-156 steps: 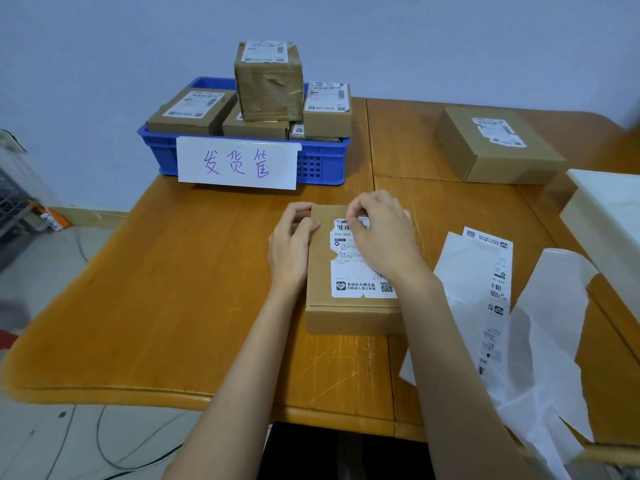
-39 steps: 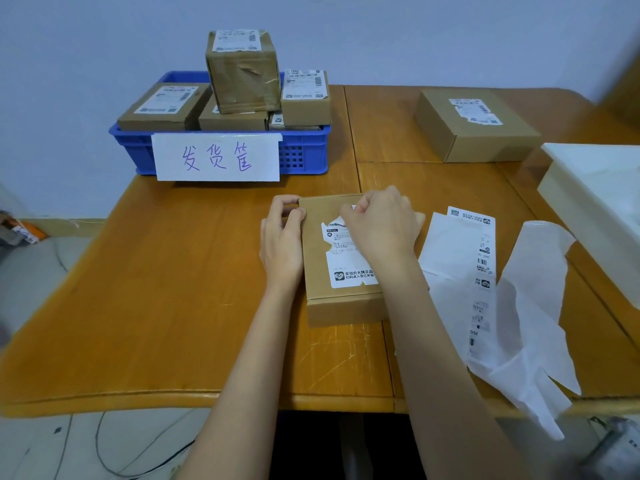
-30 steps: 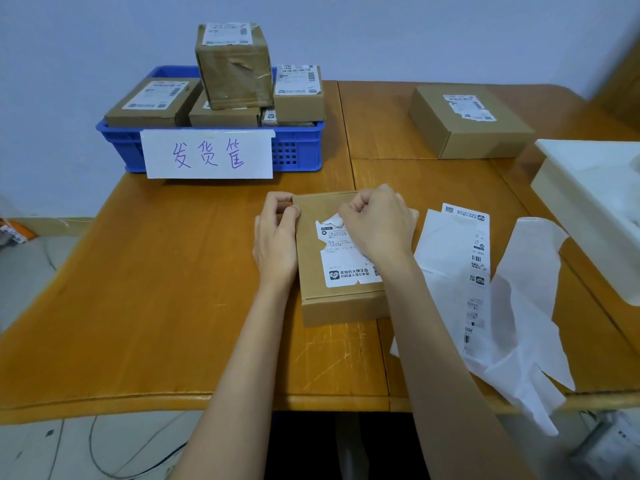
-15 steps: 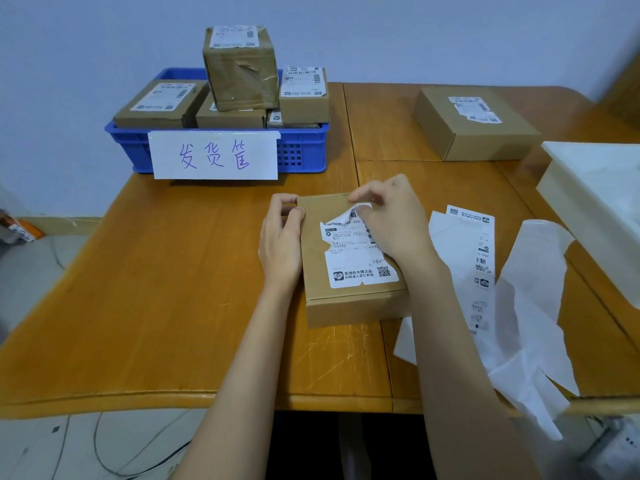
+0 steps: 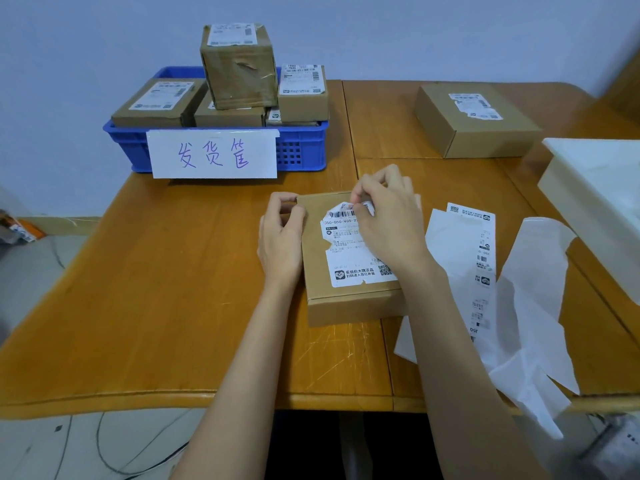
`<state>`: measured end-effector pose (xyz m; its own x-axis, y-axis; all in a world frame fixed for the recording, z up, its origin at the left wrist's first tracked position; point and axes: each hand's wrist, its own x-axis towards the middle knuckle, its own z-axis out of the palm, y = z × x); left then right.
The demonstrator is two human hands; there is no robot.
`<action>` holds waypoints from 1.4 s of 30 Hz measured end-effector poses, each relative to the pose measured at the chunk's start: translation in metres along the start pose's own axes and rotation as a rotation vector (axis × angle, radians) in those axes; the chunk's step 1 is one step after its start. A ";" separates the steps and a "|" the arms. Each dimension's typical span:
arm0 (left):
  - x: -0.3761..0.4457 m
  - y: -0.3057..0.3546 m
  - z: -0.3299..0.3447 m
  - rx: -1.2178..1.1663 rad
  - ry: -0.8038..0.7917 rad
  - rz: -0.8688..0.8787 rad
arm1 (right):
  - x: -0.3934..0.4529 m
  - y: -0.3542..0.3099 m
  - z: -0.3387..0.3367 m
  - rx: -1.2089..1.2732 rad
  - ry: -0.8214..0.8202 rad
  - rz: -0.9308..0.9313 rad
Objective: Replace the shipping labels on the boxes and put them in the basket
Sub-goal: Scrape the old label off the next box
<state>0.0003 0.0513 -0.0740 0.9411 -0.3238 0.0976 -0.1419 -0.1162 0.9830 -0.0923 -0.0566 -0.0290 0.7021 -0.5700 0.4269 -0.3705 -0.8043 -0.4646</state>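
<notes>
Cardboard box [image 5: 346, 299] sits flat on the wooden table [image 5: 156, 306], near the front edge, in front of the person. Old shipping label [image 5: 353, 258] is stuck on top, edges ragged & partly torn. R hand [image 5: 391, 223] pinches the lifted top edge of the label between thumb & fingertips, that bit curled up off the cardboard. L hand [image 5: 280, 237] rests against the box's left side w/ fingers curled at the top-left corner, holding it steady.

Blue basket [image 5: 304, 150] stands at the back left of the table w/ a handwritten paper sign [image 5: 213, 154] on its front; several labelled boxes [image 5: 239, 67] stacked in it. Another box [image 5: 474, 123] w/ a torn label lies back right, well apart. Strip of new labels [image 5: 481, 258] & loose backing paper [image 5: 533, 306] lie just right of the R forearm. White bin [image 5: 595, 202] at far right edge
</notes>
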 end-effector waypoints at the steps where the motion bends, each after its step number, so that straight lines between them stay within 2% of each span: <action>1: 0.000 0.000 0.000 0.001 -0.001 -0.001 | 0.000 0.000 0.000 -0.005 0.007 0.005; 10: 0.000 -0.001 0.000 -0.006 -0.010 -0.001 | -0.004 0.001 -0.004 0.218 0.075 0.209; 13: 0.001 -0.001 -0.001 -0.005 -0.012 0.000 | -0.004 0.002 -0.004 0.166 0.100 0.257; 18: 0.001 -0.001 -0.001 -0.008 -0.008 -0.004 | 0.001 0.004 -0.001 0.144 0.036 0.232; 25: 0.001 -0.001 0.000 -0.015 0.004 0.009 | 0.000 0.004 0.002 -0.027 0.029 0.093; 29: 0.001 -0.003 0.000 -0.014 0.007 0.013 | -0.001 0.004 -0.002 0.057 -0.011 0.119; 33: 0.001 -0.002 0.000 -0.010 0.004 0.018 | -0.007 -0.002 -0.010 0.310 0.135 0.266; 37: 0.002 -0.003 0.000 -0.010 0.009 0.020 | -0.009 -0.001 -0.007 0.074 0.063 0.344; 42: 0.003 -0.004 0.000 -0.021 0.011 0.022 | -0.006 0.001 -0.002 -0.025 0.114 0.251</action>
<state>0.0031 0.0505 -0.0776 0.9411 -0.3160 0.1205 -0.1559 -0.0892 0.9837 -0.0984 -0.0545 -0.0302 0.5135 -0.7662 0.3863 -0.5402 -0.6385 -0.5482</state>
